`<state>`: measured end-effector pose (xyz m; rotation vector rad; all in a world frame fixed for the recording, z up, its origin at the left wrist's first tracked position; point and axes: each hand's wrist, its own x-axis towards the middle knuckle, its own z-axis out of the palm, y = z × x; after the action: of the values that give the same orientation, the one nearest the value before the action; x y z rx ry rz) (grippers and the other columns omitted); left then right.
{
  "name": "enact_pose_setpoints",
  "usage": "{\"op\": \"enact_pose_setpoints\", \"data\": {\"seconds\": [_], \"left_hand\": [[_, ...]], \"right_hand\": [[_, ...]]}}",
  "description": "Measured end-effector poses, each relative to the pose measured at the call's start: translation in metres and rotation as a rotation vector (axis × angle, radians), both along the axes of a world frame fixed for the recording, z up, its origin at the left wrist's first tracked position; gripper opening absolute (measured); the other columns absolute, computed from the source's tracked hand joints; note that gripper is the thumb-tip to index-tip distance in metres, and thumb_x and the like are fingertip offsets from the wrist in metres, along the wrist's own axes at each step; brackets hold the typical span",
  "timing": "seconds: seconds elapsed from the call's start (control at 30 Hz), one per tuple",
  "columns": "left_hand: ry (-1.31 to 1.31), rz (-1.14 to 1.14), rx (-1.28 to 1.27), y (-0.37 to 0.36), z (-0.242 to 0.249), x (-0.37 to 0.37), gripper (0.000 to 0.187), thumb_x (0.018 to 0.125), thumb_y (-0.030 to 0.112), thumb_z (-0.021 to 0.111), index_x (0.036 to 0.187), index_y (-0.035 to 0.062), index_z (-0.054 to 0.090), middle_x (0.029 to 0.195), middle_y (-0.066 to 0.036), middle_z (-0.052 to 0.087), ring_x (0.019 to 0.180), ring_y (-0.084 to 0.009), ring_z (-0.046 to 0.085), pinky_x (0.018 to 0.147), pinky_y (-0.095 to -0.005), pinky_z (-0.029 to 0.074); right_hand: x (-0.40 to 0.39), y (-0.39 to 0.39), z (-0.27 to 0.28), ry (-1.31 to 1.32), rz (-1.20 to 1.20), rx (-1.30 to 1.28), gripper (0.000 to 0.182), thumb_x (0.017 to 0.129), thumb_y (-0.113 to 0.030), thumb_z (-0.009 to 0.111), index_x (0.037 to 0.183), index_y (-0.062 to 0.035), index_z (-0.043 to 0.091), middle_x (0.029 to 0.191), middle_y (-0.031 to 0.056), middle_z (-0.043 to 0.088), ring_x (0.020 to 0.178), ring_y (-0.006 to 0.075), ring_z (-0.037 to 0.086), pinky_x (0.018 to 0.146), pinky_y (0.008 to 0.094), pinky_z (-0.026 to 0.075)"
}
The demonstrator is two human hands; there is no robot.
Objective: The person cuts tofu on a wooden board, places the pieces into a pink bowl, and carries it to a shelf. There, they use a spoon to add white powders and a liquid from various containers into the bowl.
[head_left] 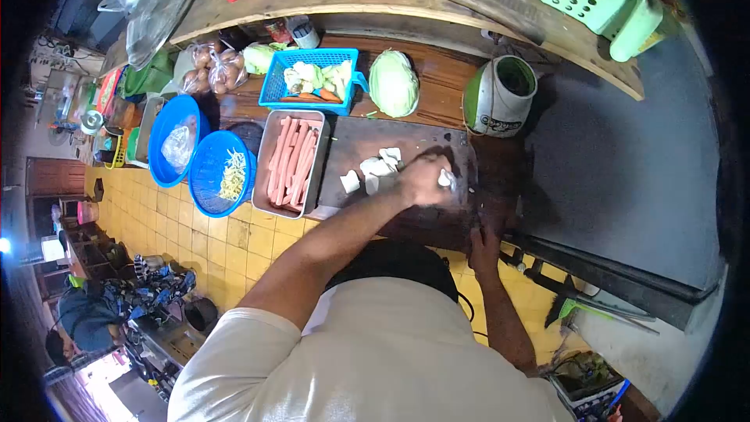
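Note:
My left hand (426,180) is over the dark cutting board (344,156), fingers closed on a white chunk (445,178). Just left of it, several loose white chunks (380,164) lie on the board. At the board's near right side, my right hand (484,248) is wrapped around what looks like a dark knife handle; the blade is hard to make out in the shadow. A metal tray of sausages (293,160) stands against the board's left side.
Behind the board are a blue basket of cut vegetables (312,59), a cabbage (394,84) and a round white-green container (500,98). Blue basins (178,141) and a colander with bean sprouts (223,172) sit left. A wooden shelf (328,8) overhangs the back.

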<state>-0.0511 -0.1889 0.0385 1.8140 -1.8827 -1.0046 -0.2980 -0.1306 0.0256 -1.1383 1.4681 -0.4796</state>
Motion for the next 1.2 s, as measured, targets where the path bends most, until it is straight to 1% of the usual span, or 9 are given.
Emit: {"op": "enact_pose_setpoints", "data": {"seconds": [0.17, 0.33, 0.4, 0.47, 0.63, 0.8, 0.87, 0.9, 1.2], "left_hand": [[0.124, 0.260, -0.242, -0.002, -0.011, 0.019, 0.036, 0.074, 0.022, 0.070, 0.103, 0.0026, 0.060, 0.102, -0.019, 0.064, 0.100, -0.0366, 0.060, 0.090, -0.0423, 0.049], [0.071, 0.383, -0.367, 0.002, -0.019, 0.036, 0.036, 0.077, 0.023, 0.073, 0.103, 0.0024, 0.061, 0.099, -0.019, 0.065, 0.095, -0.0345, 0.063, 0.082, -0.0431, 0.050], [0.043, 0.333, -0.233, 0.001, -0.026, 0.045, 0.034, 0.078, 0.022, 0.072, 0.104, 0.0034, 0.061, 0.098, -0.018, 0.066, 0.094, -0.0345, 0.063, 0.082, -0.0424, 0.050], [-0.195, 0.029, -0.168, 0.004, -0.027, 0.051, 0.039, 0.077, 0.025, 0.070, 0.109, 0.0053, 0.060, 0.104, -0.016, 0.066, 0.099, -0.0325, 0.062, 0.086, -0.0420, 0.049], [-0.558, -0.131, -0.082, -0.005, 0.012, 0.027, 0.049, 0.077, 0.024, 0.066, 0.120, 0.0061, 0.053, 0.111, -0.015, 0.064, 0.113, -0.0317, 0.055, 0.098, -0.0386, 0.042], [-0.321, 0.006, -0.184, -0.024, -0.016, 0.029, 0.050, 0.080, 0.026, 0.063, 0.124, 0.0072, 0.049, 0.104, -0.021, 0.065, 0.101, -0.0379, 0.061, 0.091, -0.0451, 0.048], [0.044, 0.269, 0.012, -0.029, 0.008, 0.031, 0.051, 0.079, 0.023, 0.063, 0.126, 0.0082, 0.047, 0.103, -0.022, 0.066, 0.096, -0.0394, 0.065, 0.087, -0.0480, 0.051], [0.029, 0.284, 0.016, -0.032, 0.010, 0.036, 0.051, 0.079, 0.022, 0.063, 0.126, 0.0088, 0.048, 0.096, -0.021, 0.068, 0.086, -0.0400, 0.067, 0.082, -0.0460, 0.054], [-0.077, 0.103, -0.275, -0.037, 0.003, 0.140, 0.023, 0.094, 0.019, 0.048, 0.113, 0.0115, 0.058, 0.100, -0.020, 0.064, 0.099, -0.0389, 0.060, 0.092, -0.0458, 0.047]], "right_hand": [[-0.008, 0.001, -0.013, -0.101, -0.002, -0.088, 0.035, 0.096, -0.018, 0.055, 0.127, -0.0019, 0.053, 0.088, 0.0037, 0.060, 0.070, 0.0112, 0.055, 0.059, 0.0266, 0.046], [-0.016, 0.003, -0.008, -0.013, 0.186, -0.068, 0.034, 0.096, -0.020, 0.056, 0.126, -0.0036, 0.054, 0.077, 0.0026, 0.057, 0.059, 0.0093, 0.052, 0.053, 0.0256, 0.044], [-0.014, 0.006, -0.009, -0.031, 0.187, -0.064, 0.034, 0.096, -0.020, 0.056, 0.126, -0.0034, 0.054, 0.075, 0.0027, 0.055, 0.057, 0.0095, 0.052, 0.052, 0.0257, 0.044], [-0.014, 0.006, -0.008, -0.047, 0.192, -0.058, 0.034, 0.096, -0.021, 0.056, 0.125, -0.0032, 0.054, 0.073, 0.0028, 0.054, 0.056, 0.0096, 0.051, 0.051, 0.0259, 0.044], [-0.005, 0.000, -0.010, -0.091, 0.118, -0.010, 0.035, 0.097, -0.022, 0.055, 0.125, -0.0028, 0.054, 0.082, 0.0041, 0.058, 0.058, 0.0103, 0.052, 0.051, 0.0266, 0.044], [0.002, -0.002, 0.003, -0.116, 0.053, 0.048, 0.033, 0.098, -0.024, 0.054, 0.124, -0.0037, 0.055, 0.083, 0.0042, 0.057, 0.059, 0.0107, 0.052, 0.051, 0.0268, 0.044], [-0.010, -0.002, -0.013, -0.124, 0.048, 0.059, 0.033, 0.098, -0.024, 0.054, 0.124, -0.0040, 0.054, 0.081, 0.0041, 0.056, 0.060, 0.0109, 0.053, 0.051, 0.0268, 0.045], [-0.020, -0.002, -0.037, -0.069, 0.096, -0.015, 0.035, 0.098, -0.025, 0.054, 0.126, -0.0038, 0.053, 0.081, 0.0038, 0.056, 0.060, 0.0111, 0.053, 0.052, 0.0269, 0.045], [-0.013, 0.006, -0.006, -0.164, -0.071, 0.079, 0.029, 0.097, -0.021, 0.054, 0.121, -0.0051, 0.055, 0.072, 0.0006, 0.055, 0.054, 0.0094, 0.051, 0.048, 0.0260, 0.042]]}}
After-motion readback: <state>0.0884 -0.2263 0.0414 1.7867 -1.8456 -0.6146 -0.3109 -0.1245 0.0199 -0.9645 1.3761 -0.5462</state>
